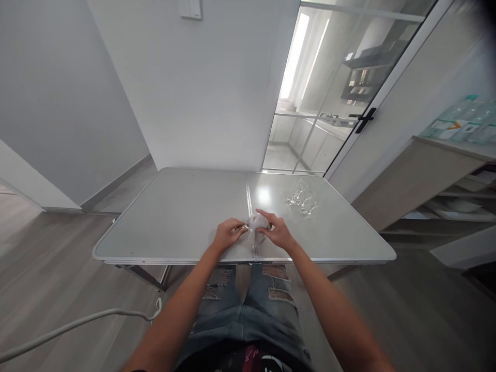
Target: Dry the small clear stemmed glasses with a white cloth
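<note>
Over the near middle of a grey folding table, both my hands meet around a small clear plastic bag. My left hand pinches the bag's left end, where a small dark-gold item shows between the fingertips. My right hand grips the bag's right side from above. What the bag holds is too small to tell. Farther right on the table lies a loose pile of small clear pieces, apart from both hands.
A white wall stands behind the table, with a glass door and its black handle to the right. A wooden shelf unit with boxes stands at far right. A white cable runs across the wooden floor at lower left.
</note>
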Demonstrator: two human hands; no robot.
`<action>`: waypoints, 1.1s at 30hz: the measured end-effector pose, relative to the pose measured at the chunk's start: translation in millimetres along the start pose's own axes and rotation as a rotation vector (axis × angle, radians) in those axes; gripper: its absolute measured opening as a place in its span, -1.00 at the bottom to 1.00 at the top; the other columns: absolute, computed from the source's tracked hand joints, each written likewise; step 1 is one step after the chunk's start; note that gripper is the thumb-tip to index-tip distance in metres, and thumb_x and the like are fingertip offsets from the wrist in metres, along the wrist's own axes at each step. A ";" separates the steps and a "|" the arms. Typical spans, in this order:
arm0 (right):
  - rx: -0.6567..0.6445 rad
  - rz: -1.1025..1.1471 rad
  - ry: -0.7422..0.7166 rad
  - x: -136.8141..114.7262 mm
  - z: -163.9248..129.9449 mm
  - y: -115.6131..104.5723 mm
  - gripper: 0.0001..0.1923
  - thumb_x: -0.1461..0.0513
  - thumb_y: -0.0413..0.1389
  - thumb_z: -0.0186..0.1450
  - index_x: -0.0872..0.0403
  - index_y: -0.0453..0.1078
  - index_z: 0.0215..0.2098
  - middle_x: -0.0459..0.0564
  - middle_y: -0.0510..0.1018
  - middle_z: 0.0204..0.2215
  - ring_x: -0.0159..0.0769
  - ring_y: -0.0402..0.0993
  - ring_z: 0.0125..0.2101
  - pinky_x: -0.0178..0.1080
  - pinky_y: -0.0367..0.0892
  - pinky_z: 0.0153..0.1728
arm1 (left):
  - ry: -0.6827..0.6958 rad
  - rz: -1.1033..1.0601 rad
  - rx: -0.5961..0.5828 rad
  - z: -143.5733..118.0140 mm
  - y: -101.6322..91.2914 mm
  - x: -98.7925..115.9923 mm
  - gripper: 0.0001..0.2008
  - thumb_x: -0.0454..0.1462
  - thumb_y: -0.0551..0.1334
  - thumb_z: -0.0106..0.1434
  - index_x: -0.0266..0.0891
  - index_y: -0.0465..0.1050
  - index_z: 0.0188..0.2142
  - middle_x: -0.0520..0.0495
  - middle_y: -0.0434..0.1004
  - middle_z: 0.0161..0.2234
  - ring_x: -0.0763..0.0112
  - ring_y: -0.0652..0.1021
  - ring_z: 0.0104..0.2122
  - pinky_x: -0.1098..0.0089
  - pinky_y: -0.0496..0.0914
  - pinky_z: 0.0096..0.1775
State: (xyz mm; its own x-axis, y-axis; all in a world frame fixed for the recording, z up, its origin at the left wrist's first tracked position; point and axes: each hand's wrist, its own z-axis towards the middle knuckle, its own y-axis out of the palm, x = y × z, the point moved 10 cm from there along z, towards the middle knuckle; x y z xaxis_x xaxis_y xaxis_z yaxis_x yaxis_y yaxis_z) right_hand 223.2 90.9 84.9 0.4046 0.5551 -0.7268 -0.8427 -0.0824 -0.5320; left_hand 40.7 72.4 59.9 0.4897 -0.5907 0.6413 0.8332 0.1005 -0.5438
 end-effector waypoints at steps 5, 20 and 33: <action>0.257 0.321 0.266 5.0 -5.4 -0.8 -0.27 0.07 0.26 0.19 0.06 0.26 0.29 -0.14 0.49 -0.47 -0.33 0.34 -0.50 -0.28 0.36 -0.43 | 0.129 0.115 0.029 -0.6 4.7 12.5 -0.83 -0.24 0.26 0.32 -0.16 0.51 -0.10 -0.13 0.59 -0.18 0.29 0.55 -0.15 0.28 0.43 -0.07; 0.183 0.287 0.244 -8.4 -5.7 16.2 -0.30 0.14 0.25 0.19 0.04 0.21 0.26 -0.19 0.46 -0.50 -0.36 0.29 -0.54 -0.31 0.29 -0.46 | 0.129 0.513 0.162 -3.3 -0.1 13.3 -0.86 -0.36 0.13 0.40 -0.19 0.47 -0.15 -0.11 0.60 -0.32 0.25 0.55 -0.25 0.18 0.22 -0.08; -0.058 -0.094 -0.030 -2.4 -1.2 8.7 -0.42 0.13 0.24 0.25 -0.07 0.36 0.24 -0.05 0.55 -0.32 -0.19 0.41 -0.29 -0.14 0.41 -0.15 | 0.123 0.433 -0.068 -1.5 22.2 3.5 -0.76 -0.43 0.12 0.33 -0.18 0.50 -0.13 -0.10 0.63 -0.29 0.27 0.53 -0.26 0.16 0.19 -0.10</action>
State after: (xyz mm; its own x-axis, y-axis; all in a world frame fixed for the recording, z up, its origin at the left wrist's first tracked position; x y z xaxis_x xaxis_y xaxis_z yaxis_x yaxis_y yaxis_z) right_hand 215.3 87.8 81.6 0.4691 0.5875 -0.6594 -0.7794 -0.0758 -0.6220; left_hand 60.6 71.4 49.2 0.7519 -0.5970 0.2797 0.5374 0.3092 -0.7846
